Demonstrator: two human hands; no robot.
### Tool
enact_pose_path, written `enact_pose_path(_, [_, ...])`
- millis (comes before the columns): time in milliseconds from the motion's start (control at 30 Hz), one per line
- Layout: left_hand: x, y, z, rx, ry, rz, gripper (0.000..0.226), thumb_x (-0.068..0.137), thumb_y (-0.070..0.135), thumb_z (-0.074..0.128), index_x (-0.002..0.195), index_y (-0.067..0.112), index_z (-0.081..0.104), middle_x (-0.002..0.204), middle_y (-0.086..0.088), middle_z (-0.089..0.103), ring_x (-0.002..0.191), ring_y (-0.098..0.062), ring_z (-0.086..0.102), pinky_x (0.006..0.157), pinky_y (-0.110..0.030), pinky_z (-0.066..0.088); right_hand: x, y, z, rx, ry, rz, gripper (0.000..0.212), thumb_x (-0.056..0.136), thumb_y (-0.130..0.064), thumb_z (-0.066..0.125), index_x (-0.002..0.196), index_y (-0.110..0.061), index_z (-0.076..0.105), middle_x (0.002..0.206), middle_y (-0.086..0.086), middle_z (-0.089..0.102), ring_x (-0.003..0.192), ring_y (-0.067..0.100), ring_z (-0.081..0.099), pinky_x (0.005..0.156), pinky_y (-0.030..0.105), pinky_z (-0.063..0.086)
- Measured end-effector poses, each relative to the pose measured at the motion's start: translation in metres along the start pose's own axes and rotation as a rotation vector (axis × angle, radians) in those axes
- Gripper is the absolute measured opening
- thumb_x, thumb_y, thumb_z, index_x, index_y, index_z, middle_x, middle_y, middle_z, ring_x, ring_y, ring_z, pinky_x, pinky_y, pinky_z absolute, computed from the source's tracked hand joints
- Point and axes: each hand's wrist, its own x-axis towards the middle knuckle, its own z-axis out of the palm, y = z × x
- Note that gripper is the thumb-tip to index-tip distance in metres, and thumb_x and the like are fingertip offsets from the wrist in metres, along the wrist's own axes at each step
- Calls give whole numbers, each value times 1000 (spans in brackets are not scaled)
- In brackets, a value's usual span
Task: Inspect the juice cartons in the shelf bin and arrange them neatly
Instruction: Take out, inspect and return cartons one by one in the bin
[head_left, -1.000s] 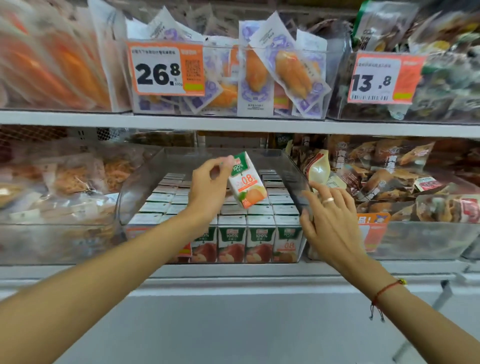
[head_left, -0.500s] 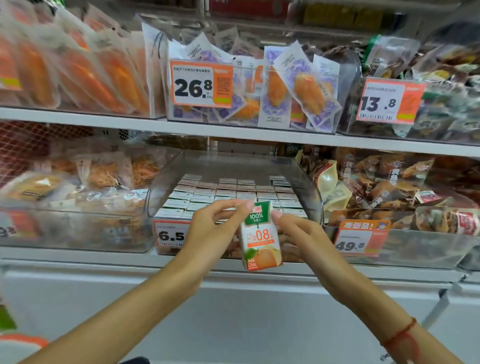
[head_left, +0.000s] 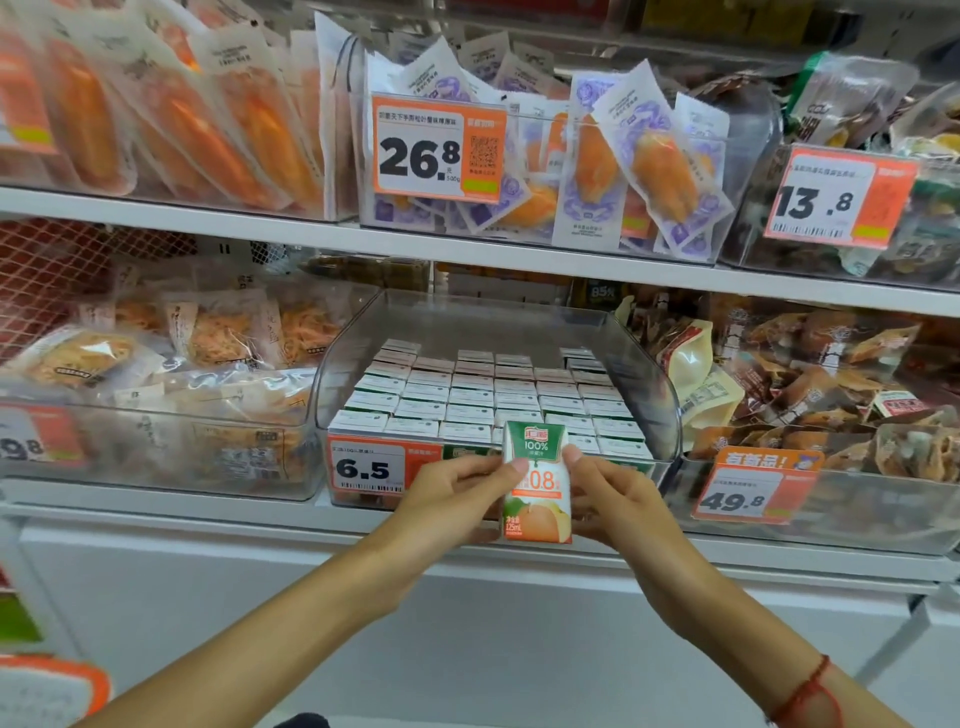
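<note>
1. I see one small juice carton (head_left: 537, 483) held upright in front of the clear shelf bin (head_left: 657, 384), outside it and just before its front wall. The carton is green on top and orange below, with fruit artwork near the bottom.
2. My left hand (head_left: 457, 493) pinches the carton's left edge, thumb on the front face and fingers (head_left: 485, 512) curled behind.
3. My right hand (head_left: 610, 493) grips the right edge the same way, thumb tip touching the carton's upper right side. A red cord (head_left: 808, 696) circles that wrist.
4. Inside the bin, rows of cartons (head_left: 467, 395) stand packed with their white tops showing.
5. A price tag (head_left: 371, 467) reading 6.5 sits on the bin's front left.
6. Neighbouring bins on the same shelf hold bagged snacks (head_left: 810, 374); the shelf above carries more packets (head_left: 639, 171) and a 26.8 tag (head_left: 436, 150).
</note>
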Motion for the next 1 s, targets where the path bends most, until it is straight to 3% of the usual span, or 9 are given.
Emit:
enact_pose_path(100, [-1, 1, 2, -5, 12, 28, 22, 90, 34, 65, 110, 25, 69, 94, 13, 76, 86, 1, 71, 69, -14, 56, 2, 0, -2, 3, -2, 15, 35, 97, -41, 47, 103, -16, 70, 90, 4, 77, 84, 17, 74, 66, 18, 56])
enact_pose_path(200, [-2, 2, 5, -41, 48, 60, 16, 91, 28, 65, 106, 21, 68, 90, 9, 76, 81, -1, 72, 61, -12, 53, 2, -1, -5, 7, -49, 29, 33, 97, -40, 48, 110, -17, 68, 98, 4, 76, 92, 18, 73, 81, 26, 57])
enact_pose_path(333, [-2, 4, 8, -65, 122, 91, 26, 93, 27, 63, 115, 13, 68, 96, 1, 77, 85, -8, 74, 68, -16, 57, -3, -2, -9, -11, -142, 42, 30, 94, -30, 56, 120, -19, 65, 109, 2, 74, 103, 18, 69, 94, 32, 54])
enact_pose_path(500, [-2, 8, 5, -95, 152, 79, 28, 95, 29, 59, 118, 15, 68, 100, 0, 77, 88, -10, 73, 64, -13, 55, -6, -1, -8, 14, -132, -5, 28, 82, -27, 68, 110, -28, 66, 103, -8, 75, 102, 13, 69, 84, 19, 55])
enact_pose_path(700, [0, 10, 2, -149, 90, 28, 31, 91, 30, 65, 120, 21, 66, 101, 1, 77, 92, -9, 73, 64, -14, 55, -8, -2, -10, -66, -98, -23, 39, 89, -21, 66, 127, -21, 61, 113, -2, 73, 110, 16, 66, 100, 38, 51])
enact_pose_path(800, [2, 7, 1, -165, 138, 49, 23, 87, 25, 70, 110, 24, 66, 90, 4, 78, 83, -7, 74, 60, -15, 55, -8, 0, -9, -103, -110, -37, 37, 91, -21, 64, 128, -23, 60, 110, -5, 73, 107, 12, 66, 97, 33, 52])
enact_pose_path(900, [3, 4, 4, -162, 206, 72, 12, 87, 21, 71, 94, 25, 63, 77, 8, 77, 71, -4, 73, 53, -14, 52, -8, 2, -5, -164, -90, -90, 26, 91, -21, 64, 115, -31, 62, 96, -14, 74, 93, 2, 68, 81, 17, 54])
enact_pose_path(1000, [3, 2, 6, -150, 201, 43, 16, 90, 19, 68, 102, 13, 59, 73, 9, 76, 67, -5, 73, 52, -15, 52, -7, 5, -1, -272, -12, -163, 29, 87, -20, 71, 115, -25, 64, 91, -8, 72, 82, 6, 68, 73, 16, 53])
